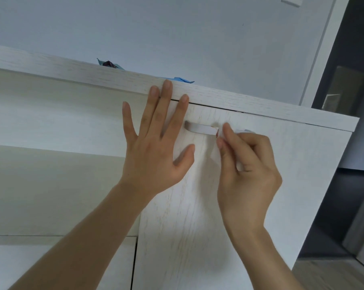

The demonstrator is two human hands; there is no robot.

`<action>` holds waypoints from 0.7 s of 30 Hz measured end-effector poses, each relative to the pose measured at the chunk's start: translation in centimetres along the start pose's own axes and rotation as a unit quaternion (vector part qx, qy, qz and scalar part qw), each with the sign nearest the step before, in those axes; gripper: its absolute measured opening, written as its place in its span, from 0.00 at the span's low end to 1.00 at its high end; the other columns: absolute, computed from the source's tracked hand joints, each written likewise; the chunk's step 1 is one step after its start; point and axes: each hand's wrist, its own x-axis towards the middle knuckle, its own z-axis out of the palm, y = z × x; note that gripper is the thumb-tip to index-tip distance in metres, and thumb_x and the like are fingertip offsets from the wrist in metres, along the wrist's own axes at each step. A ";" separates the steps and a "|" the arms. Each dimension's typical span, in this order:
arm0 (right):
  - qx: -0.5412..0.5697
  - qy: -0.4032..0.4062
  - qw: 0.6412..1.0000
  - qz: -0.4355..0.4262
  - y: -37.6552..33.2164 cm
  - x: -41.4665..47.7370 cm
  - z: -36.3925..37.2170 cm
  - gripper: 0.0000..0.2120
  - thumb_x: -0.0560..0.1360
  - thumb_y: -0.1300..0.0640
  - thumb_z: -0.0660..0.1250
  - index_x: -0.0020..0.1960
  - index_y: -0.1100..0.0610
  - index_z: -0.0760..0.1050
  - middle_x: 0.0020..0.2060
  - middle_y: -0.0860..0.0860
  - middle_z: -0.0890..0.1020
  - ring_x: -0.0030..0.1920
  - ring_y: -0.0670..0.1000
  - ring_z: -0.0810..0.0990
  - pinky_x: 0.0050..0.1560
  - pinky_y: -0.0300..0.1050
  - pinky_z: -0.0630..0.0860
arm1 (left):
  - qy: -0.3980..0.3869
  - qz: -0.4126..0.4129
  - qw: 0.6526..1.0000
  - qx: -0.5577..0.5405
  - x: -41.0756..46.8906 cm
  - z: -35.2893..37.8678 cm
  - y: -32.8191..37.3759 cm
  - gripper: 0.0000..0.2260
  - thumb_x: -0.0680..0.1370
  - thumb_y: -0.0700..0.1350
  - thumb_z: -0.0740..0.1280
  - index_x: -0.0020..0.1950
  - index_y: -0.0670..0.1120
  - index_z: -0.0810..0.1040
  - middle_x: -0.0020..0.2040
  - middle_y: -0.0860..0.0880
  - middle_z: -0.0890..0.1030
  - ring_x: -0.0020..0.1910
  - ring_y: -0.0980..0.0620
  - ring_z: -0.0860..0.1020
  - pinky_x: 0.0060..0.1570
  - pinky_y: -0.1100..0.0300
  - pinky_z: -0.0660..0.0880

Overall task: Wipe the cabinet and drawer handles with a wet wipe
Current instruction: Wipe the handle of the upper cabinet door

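While left hand (156, 143) flat, splayed on door (260, 185): right hand (246, 164) pinching wipe (244, 131) around handle (200, 129).

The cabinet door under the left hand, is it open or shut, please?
Shut: the cabinet door sits flush, with only a thin gap beneath the top panel.

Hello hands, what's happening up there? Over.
Left hand flat on cabinet door. Right hand pinching wet wipe at handle. Nothing blocking.
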 end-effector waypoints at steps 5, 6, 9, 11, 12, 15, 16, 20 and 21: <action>0.010 0.008 1.000 0.008 -0.5 -0.3 0.6 0.11 0.73 0.67 0.68 0.56 0.62 0.79 0.42 0.47 0.74 0.45 0.34 0.72 0.49 0.25 0.69 | -0.003 0.002 1.000 -0.006 0.0 -0.1 -0.1 0.32 0.75 0.55 0.61 0.76 0.43 0.59 0.75 0.40 0.54 0.75 0.42 0.53 0.71 0.38 0.46; 0.013 -0.003 1.000 0.002 -0.6 -0.3 0.5 0.12 0.73 0.67 0.68 0.56 0.62 0.79 0.42 0.47 0.74 0.45 0.34 0.72 0.49 0.25 0.69 | -0.005 0.002 1.000 -0.003 -0.1 -0.1 -0.1 0.32 0.75 0.55 0.61 0.76 0.43 0.59 0.75 0.40 0.54 0.75 0.43 0.53 0.71 0.38 0.45; 0.013 -0.010 1.000 0.007 -0.1 0.1 -0.4 0.12 0.74 0.66 0.69 0.56 0.60 0.79 0.42 0.44 0.73 0.45 0.36 0.73 0.51 0.26 0.69 | -0.011 0.005 1.000 0.011 -0.1 -0.2 -0.3 0.32 0.75 0.55 0.60 0.76 0.43 0.58 0.76 0.40 0.55 0.76 0.43 0.53 0.70 0.36 0.43; 0.017 0.000 1.000 0.026 0.2 0.3 -0.9 0.12 0.74 0.66 0.68 0.57 0.58 0.78 0.42 0.41 0.71 0.45 0.38 0.74 0.51 0.27 0.70 | -0.012 0.005 1.000 0.012 -0.2 -0.2 -0.3 0.32 0.75 0.55 0.60 0.76 0.43 0.58 0.76 0.40 0.54 0.76 0.43 0.53 0.69 0.35 0.43; 0.017 -0.002 0.999 0.033 0.2 0.3 -0.9 0.13 0.74 0.66 0.68 0.58 0.58 0.78 0.43 0.40 0.71 0.45 0.38 0.74 0.51 0.27 0.70 | -0.012 0.005 1.000 0.010 -0.2 -0.2 -0.3 0.32 0.75 0.55 0.60 0.76 0.43 0.58 0.76 0.41 0.54 0.76 0.43 0.52 0.69 0.35 0.43; 0.018 -0.023 0.999 0.030 -0.2 0.2 -0.3 0.13 0.74 0.67 0.68 0.58 0.59 0.78 0.42 0.43 0.72 0.44 0.37 0.73 0.49 0.26 0.69 | -0.012 0.006 1.000 0.003 -0.2 -0.2 -0.3 0.32 0.75 0.55 0.60 0.76 0.43 0.58 0.76 0.40 0.54 0.76 0.43 0.52 0.69 0.35 0.44; 0.016 -0.031 0.999 0.020 -0.4 0.2 -0.1 0.13 0.74 0.67 0.68 0.58 0.60 0.78 0.41 0.45 0.72 0.43 0.37 0.72 0.48 0.26 0.69 | -0.011 0.006 1.000 0.001 -0.2 -0.2 -0.3 0.32 0.75 0.55 0.60 0.76 0.43 0.59 0.76 0.40 0.55 0.76 0.43 0.53 0.69 0.35 0.44; 0.032 -0.022 0.998 0.039 -0.6 0.2 0.2 0.13 0.74 0.66 0.68 0.57 0.58 0.79 0.41 0.42 0.72 0.43 0.35 0.73 0.47 0.26 0.69 | -0.013 0.004 1.000 -0.004 -0.1 -0.2 -0.2 0.32 0.75 0.55 0.60 0.76 0.43 0.59 0.76 0.40 0.54 0.76 0.43 0.52 0.70 0.35 0.44; 0.034 -0.021 0.999 0.038 -0.7 0.1 0.2 0.13 0.74 0.66 0.68 0.57 0.59 0.79 0.41 0.43 0.72 0.43 0.36 0.72 0.48 0.26 0.69 | -0.011 0.003 1.000 -0.005 -0.1 -0.2 -0.2 0.32 0.75 0.55 0.60 0.76 0.43 0.59 0.76 0.40 0.54 0.76 0.43 0.53 0.70 0.35 0.44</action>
